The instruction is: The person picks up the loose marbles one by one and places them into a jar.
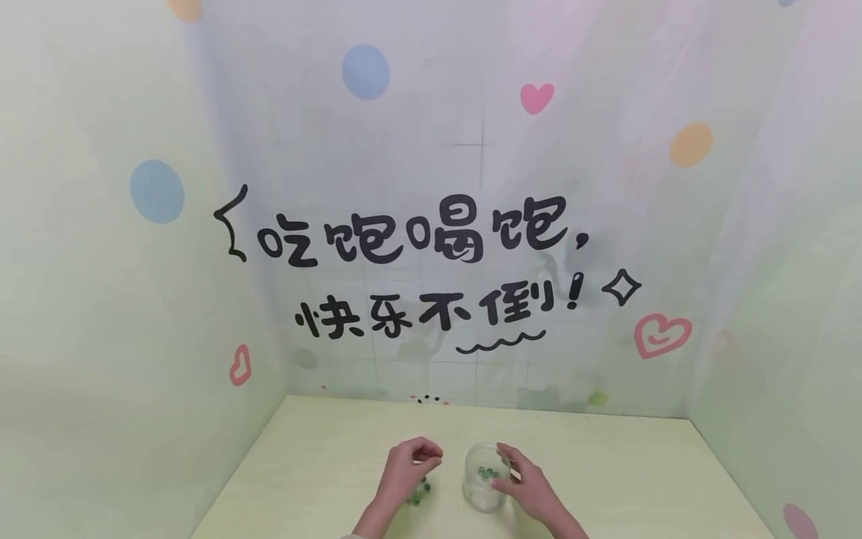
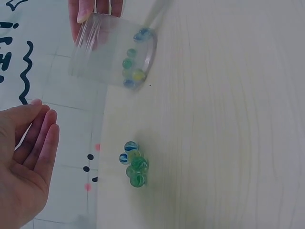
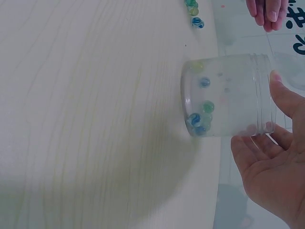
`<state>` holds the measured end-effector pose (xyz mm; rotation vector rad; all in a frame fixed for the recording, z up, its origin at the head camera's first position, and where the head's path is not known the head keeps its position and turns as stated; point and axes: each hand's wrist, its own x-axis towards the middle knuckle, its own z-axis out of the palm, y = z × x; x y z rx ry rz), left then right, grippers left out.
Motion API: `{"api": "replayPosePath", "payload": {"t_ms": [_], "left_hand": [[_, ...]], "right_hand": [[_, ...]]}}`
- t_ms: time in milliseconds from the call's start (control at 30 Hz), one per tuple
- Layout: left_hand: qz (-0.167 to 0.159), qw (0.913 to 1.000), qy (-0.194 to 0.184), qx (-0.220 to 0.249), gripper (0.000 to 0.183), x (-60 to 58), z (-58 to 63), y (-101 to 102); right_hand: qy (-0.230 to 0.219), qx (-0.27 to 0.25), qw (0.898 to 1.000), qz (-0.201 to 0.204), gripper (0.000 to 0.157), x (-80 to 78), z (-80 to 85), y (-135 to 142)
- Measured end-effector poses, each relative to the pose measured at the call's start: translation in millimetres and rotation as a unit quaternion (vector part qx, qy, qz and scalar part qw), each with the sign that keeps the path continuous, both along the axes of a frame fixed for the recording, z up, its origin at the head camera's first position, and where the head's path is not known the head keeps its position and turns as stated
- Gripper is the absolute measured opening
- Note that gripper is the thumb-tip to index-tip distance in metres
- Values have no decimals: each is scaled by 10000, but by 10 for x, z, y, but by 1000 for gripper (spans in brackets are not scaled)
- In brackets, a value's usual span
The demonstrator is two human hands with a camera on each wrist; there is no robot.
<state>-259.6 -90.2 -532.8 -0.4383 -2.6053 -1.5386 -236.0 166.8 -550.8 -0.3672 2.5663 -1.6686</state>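
My right hand (image 1: 528, 486) grips a clear plastic jar (image 3: 238, 95) near its open, threaded mouth, thumb on one side and fingers on the other. The jar stands upright on the table, with several green, blue and yellow glass marbles (image 3: 208, 107) at its bottom. To the left of the jar, my left hand (image 2: 31, 162) hovers above a small cluster of loose marbles (image 2: 138, 164). Its thumb tip and fingertips come close together, and nothing shows between them. In the head view this hand partly covers the cluster.
The pale wood-grain table (image 1: 337, 442) extends around both hands. Behind it stands a light printed backdrop (image 1: 417, 150) with black lettering, dots and hearts, and side panels (image 1: 101, 337) enclose the table on the left and right.
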Motion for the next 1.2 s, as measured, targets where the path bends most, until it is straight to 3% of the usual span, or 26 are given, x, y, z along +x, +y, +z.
{"api": "replayPosePath", "payload": {"t_ms": [233, 1200], "left_hand": [[44, 10000, -84, -11, 9, 11, -50, -88], [296, 9992, -247, -133, 11, 82, -239, -374]], "right_hand": [[157, 116, 9998, -80, 69, 11, -1, -4], [-44, -11, 9999, -128, 69, 15, 45, -19]]}}
